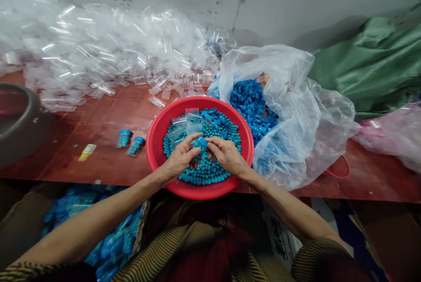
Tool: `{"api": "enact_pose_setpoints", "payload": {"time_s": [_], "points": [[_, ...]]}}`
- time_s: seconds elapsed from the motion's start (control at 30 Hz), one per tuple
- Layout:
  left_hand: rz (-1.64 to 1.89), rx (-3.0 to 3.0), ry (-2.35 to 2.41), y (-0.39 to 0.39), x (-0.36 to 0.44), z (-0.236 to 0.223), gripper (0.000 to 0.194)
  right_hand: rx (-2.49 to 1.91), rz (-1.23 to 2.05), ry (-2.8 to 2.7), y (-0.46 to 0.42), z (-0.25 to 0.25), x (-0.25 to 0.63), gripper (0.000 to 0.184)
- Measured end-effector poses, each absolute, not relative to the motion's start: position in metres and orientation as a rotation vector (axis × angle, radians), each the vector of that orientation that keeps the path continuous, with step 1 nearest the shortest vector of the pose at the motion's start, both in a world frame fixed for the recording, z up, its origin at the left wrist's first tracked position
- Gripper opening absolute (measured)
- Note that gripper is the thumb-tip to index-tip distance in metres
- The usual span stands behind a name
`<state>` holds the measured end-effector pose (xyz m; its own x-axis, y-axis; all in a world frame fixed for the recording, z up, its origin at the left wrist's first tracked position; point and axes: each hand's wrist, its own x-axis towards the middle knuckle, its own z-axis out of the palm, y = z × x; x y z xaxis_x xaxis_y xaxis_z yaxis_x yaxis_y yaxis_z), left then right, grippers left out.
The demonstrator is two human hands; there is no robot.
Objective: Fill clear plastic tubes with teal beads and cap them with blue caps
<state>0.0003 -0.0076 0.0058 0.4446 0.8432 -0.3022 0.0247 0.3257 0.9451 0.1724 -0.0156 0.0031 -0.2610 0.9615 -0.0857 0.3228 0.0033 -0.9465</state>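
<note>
A red bowl [154, 141] at the table's front edge holds a heap of teal beads [210, 172], a few clear plastic tubes [192, 117] and blue caps. Both my hands meet over the beads. My left hand [180, 157] is closed around a small tube. My right hand [226, 155] pinches a blue cap [202, 142] at that tube's top. Two filled, capped tubes [130, 141] lie on the table left of the bowl.
A big pile of empty clear tubes [98, 58] covers the back left. A clear bag of blue caps [256, 106] sits right of the bowl. A dark basin [19, 124] is far left, green sheeting [371, 62] far right. Filled tubes lie in a box [108, 242] below.
</note>
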Motion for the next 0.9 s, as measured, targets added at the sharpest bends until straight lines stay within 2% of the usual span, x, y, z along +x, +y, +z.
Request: {"api": "enact_pose_setpoints", "payload": {"time_s": [0.13, 0.27, 0.47, 0.6, 0.7, 0.8, 0.9], "points": [[0.678, 1.126, 0.996, -0.01, 0.002, 0.01, 0.068, -1.331, 1.156, -1.738, -0.021, 0.005, 0.174, 0.031], [0.723, 1.099, 1.023, -0.011, 0.006, 0.009, 0.056, -1.277, 1.044, -1.755, -0.02, 0.001, 0.172, 0.028], [0.746, 1.066, 1.108, -0.012, 0.012, 0.0, 0.039, -1.184, 1.194, -1.784, -0.012, -0.008, 0.179, 0.03], [0.637, 1.153, 1.051, -0.008, 0.006, 0.001, 0.042, -1.126, 1.401, -1.792, -0.001, -0.003, 0.194, 0.03], [0.595, 1.224, 0.989, -0.006, 0.002, 0.004, 0.041, -1.125, 1.588, -1.548, 0.005, 0.002, 0.2, 0.037], [0.573, 1.242, 0.986, -0.008, 0.003, 0.008, 0.038, -1.208, 1.502, -1.359, 0.006, 0.003, 0.196, 0.04], [0.625, 1.232, 1.035, -0.012, 0.008, 0.009, 0.044, -1.296, 1.236, -1.531, 0.001, 0.005, 0.187, 0.033]]}}
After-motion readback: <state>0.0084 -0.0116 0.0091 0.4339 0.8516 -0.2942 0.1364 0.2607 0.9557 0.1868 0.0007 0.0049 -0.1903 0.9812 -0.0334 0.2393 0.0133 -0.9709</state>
